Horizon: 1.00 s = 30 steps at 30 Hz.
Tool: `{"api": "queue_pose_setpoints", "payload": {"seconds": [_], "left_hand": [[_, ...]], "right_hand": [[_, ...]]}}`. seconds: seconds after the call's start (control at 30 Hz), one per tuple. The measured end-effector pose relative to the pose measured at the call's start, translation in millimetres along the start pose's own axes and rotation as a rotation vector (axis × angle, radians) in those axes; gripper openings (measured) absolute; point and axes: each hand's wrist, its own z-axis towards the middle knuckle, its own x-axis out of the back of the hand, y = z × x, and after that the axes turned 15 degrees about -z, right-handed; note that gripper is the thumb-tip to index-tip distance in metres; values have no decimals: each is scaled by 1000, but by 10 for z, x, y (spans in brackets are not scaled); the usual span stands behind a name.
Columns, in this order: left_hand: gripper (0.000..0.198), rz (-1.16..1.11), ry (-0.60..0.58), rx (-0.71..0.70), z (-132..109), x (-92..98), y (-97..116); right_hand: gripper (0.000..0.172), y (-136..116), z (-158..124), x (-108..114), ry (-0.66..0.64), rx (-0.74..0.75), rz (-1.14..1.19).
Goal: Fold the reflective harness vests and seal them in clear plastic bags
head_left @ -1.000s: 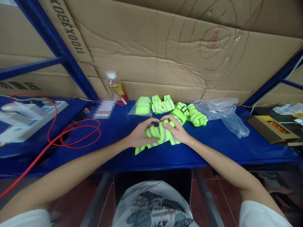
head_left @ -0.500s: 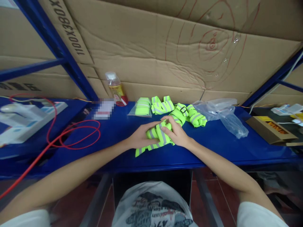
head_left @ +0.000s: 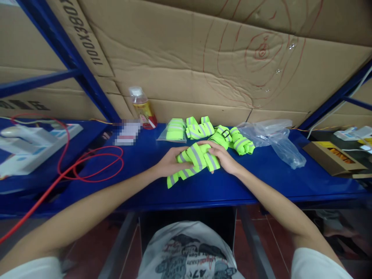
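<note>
Between my two hands is a bundle of yellow-green reflective strap point(head_left: 195, 158) with grey stripes, partly folded, one end hanging down to the lower left. My left hand point(head_left: 171, 162) is closed round its left side. On the right side, my right hand point(head_left: 225, 155) grips the folds, its fingers partly hidden behind the strap. Just beyond my hands lie more rolled straps: one with a black buckle point(head_left: 226, 134), a rolled strap point(head_left: 242, 142) to its right, and a loosely folded strap point(head_left: 200, 128) to its left. A bagged strap point(head_left: 175, 131) sits in clear plastic farther left.
Clear plastic bags point(head_left: 286, 143) lie at the right of the blue table point(head_left: 139, 190). A bottle point(head_left: 143, 108) stands against the cardboard wall point(head_left: 162, 58). Red cable point(head_left: 95, 180) coils at the left, and an open cardboard box point(head_left: 334, 159) is at the far right.
My right hand has shifted slightly right, from on top of the bundle to its right side. The strap's folds have turned, and a striped end now shows beside my right fingers.
</note>
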Motion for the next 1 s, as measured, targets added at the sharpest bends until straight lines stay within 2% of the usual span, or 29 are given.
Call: {"api": "queue_pose_setpoints", "payload": {"seconds": [0.07,0.17,0.27,0.33,0.47,0.53,0.63,0.77,0.9,1.0], "left_hand": [[60,-64,-7,8,5,23,0],[58,-115,-37,10,-8,25,13],[53,-92,-38,13,-28,13,38],[46,-29,-34,4,-35,6,56],[45,105,-33,-31,-45,-11,78],[43,176,-30,-37,-56,-26,70],[39,293,24,-76,-81,-49,29],[49,298,92,-154,-123,-78,-12],[73,380,45,-135,-137,-86,8],[71,454,-20,-149,-123,-67,22]], "right_hand": [[80,-15,0,28,-73,19,50],[103,-15,1,45,-41,141,-40],[108,30,6,46,31,226,-189],[106,75,17,29,73,254,-277],[77,148,54,-51,120,276,-301],[68,161,66,-94,166,255,-323],[72,155,60,-137,215,174,-360],[72,136,34,-150,197,100,-291],[80,134,37,-135,106,120,-218],[74,131,44,-127,95,87,-267]]}}
